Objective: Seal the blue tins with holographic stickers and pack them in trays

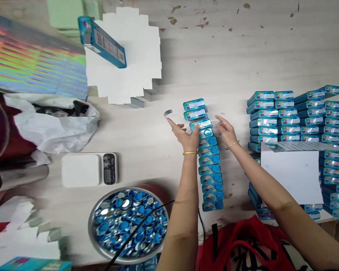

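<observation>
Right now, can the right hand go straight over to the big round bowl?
Probably not straight across: the row of blue boxes and the left forearm lie between the right hand and the bowl.

I take this for a small packing workshop, though I cannot tell from here what kind of building it is in. What persuades me is the repetition: one row of blue boxes [211, 170] runs down the middle of a pale, chipped worktable [231, 56], and many matching boxes stand in ranked stacks [288, 113] to the right. On the near left I see a metal bowl [90, 229] heaped with loose blue and silver caps [130, 214], far more than a household would keep. Beyond it lies a digital scale [80, 170]. Farther off, a thick pile of white step-edged card [138, 49] and shiny rainbow sheets [34, 64] look like bulk stock.
</observation>
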Demonstrator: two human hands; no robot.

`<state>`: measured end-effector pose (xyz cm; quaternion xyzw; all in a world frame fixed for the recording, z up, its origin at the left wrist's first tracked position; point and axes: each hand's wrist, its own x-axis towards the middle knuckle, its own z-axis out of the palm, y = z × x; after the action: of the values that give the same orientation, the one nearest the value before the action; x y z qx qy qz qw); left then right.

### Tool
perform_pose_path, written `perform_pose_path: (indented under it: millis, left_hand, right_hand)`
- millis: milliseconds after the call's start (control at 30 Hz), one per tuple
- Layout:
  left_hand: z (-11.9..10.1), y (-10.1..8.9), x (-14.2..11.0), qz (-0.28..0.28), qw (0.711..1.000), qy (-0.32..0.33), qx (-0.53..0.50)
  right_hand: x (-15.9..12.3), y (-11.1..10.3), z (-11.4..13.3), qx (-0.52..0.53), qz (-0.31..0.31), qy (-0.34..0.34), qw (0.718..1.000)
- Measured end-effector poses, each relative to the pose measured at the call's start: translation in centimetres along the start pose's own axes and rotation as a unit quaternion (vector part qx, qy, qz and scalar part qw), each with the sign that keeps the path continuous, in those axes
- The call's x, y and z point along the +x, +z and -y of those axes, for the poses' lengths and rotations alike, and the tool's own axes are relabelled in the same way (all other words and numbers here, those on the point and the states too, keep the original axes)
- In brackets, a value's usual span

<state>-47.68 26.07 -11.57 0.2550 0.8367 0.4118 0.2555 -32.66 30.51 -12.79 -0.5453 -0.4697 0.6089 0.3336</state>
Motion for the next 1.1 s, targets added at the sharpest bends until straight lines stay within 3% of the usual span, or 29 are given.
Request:
perform_pose_path:
  millis: [100, 167, 233, 267, 333, 467, 533, 600, 700, 867, 967, 1100]
  left_hand:
    - [0.2, 0.2, 0.0, 0.002, 1.000, -0.004, 0.001]
    - [0.1, 0.4, 0.0, 0.003, 1.000, -0.006, 0.002]
    - [-0.4, 0.3, -0.1, 0.001, 1.000, -0.005, 0.009]
    - [-0.9, 0.1, -0.2, -0.003, 1.000, 0.003, 0.015]
    - [-2.3, -0.9, -0.7, -0.020, 0.999, 0.043, 0.025]
    - [-5.4, -4.7, -3.2, -0.039, 0.988, 0.152, -0.017]
    - [-6.3, -6.3, -4.8, -0.013, 0.987, 0.139, -0.073]
    - [-6.5, -7.1, -6.2, 0.016, 0.988, 0.076, -0.135]
    - [-6.1, -6.8, -7.4, 0.043, 0.976, -0.034, -0.209]
    - [-5.1, -5.1, -7.1, 0.059, 0.956, -0.104, -0.269]
    - [-4.4, -4.2, -6.2, 0.050, 0.968, -0.072, -0.237]
    - [-3.4, -3.0, -5.2, 0.006, 0.994, 0.038, -0.105]
  right_hand:
    - [-0.9, -0.8, -1.0, -0.160, 0.082, -0.100, 0.979]
    - [-1.1, -1.5, -1.4, -0.305, 0.118, -0.118, 0.938]
    - [-0.9, -2.4, -1.3, -0.405, 0.118, -0.120, 0.899]
    - [-0.8, -2.9, -1.0, -0.415, 0.104, -0.121, 0.896]
    - [-0.7, -3.6, 0.0, -0.350, 0.051, -0.125, 0.927]
    - [-2.2, -3.7, 3.3, -0.118, -0.045, -0.093, 0.988]
    - [-3.6, -3.1, 4.8, -0.031, -0.039, -0.028, 0.998]
    - [-4.9, -2.3, 5.9, 0.028, -0.011, 0.051, 0.998]
    - [-6.4, -1.2, 6.7, 0.070, 0.030, 0.111, 0.991]
    - [-6.4, -0.5, 6.6, 0.082, 0.028, 0.080, 0.993]
    - [-5.5, -0.5, 6.1, 0.063, -0.006, 0.042, 0.997]
    - [-4.8, -0.6, 5.1, -0.005, -0.037, -0.016, 0.999]
